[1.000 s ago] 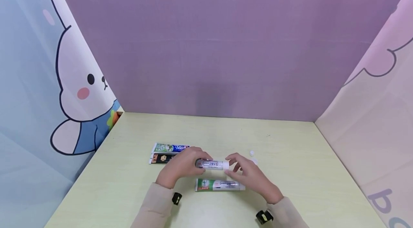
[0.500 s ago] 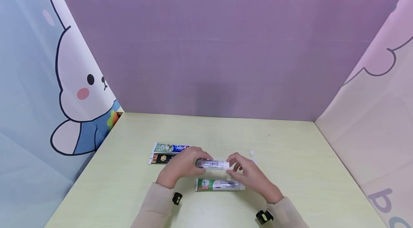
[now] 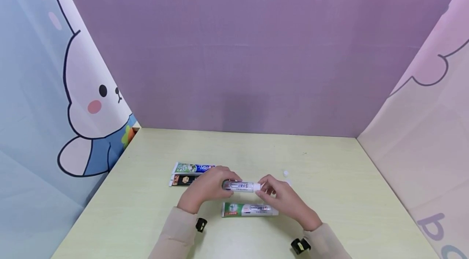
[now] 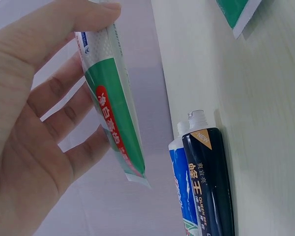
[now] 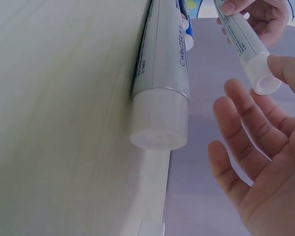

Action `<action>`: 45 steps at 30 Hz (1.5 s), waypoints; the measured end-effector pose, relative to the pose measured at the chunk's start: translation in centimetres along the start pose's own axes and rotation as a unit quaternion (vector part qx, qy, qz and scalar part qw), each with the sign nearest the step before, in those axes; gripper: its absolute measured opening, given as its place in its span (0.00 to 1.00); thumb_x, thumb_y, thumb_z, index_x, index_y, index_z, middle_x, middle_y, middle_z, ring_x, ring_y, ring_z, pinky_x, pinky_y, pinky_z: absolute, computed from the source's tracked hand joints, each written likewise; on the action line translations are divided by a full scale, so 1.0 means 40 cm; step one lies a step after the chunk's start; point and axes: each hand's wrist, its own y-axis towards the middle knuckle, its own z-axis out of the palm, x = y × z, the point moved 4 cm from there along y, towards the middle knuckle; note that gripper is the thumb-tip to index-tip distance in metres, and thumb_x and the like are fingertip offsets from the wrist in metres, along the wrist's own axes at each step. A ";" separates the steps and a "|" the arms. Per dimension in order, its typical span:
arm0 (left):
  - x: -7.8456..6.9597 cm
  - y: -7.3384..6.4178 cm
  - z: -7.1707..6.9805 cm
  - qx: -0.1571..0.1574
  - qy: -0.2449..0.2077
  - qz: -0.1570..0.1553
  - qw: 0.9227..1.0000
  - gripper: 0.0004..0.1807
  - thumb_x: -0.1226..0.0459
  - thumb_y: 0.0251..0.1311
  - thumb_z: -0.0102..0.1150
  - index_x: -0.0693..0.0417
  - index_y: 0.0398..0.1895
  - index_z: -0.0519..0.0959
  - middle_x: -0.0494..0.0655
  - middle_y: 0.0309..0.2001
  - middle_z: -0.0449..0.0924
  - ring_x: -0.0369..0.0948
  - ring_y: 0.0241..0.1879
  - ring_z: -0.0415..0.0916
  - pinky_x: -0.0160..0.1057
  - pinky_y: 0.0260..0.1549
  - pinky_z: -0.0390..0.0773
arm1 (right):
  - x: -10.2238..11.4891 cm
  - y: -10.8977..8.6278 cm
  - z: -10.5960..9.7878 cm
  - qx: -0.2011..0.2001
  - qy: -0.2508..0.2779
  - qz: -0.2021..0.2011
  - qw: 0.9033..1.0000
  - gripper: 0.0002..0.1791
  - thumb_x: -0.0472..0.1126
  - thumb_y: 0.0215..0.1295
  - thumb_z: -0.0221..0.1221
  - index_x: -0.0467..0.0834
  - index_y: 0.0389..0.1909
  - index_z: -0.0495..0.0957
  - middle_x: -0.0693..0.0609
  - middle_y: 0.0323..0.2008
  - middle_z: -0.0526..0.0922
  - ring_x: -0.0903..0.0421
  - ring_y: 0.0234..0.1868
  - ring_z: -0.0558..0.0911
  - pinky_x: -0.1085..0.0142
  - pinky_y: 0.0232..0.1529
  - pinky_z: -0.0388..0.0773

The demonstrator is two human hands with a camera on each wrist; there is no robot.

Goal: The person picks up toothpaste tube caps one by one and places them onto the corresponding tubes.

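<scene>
A toothpaste tube, white with a green tail end, is held above the table in my left hand, thumb on one face and fingers behind it. Its white cap points right. My right hand pinches this cap between thumb and index finger, while the other fingers are spread apart from it in the right wrist view. A second, similar toothpaste tube lies on the table below the hands, white cap on and facing right.
On the left, a black toothpaste tube with an uncapped nozzle lies beside a blue and green toothpaste tube. A small white cap sits behind my right hand. A purple panel stands at the table's back.
My right thumb and index finger have shifted slightly about the cap and now cover more of it. The left hand and its tube stay nearly in place.
</scene>
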 end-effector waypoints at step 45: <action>-0.005 -0.004 -0.001 -0.008 -0.006 0.012 1.000 0.20 0.66 0.51 0.74 0.40 0.49 0.87 0.30 0.42 0.83 0.29 0.37 0.75 0.33 0.41 0.78 | 0.017 0.006 0.002 -0.003 0.007 -0.027 1.000 0.18 0.36 0.65 0.67 0.48 0.52 0.73 0.60 0.46 0.79 0.61 0.38 0.80 0.63 0.40 0.80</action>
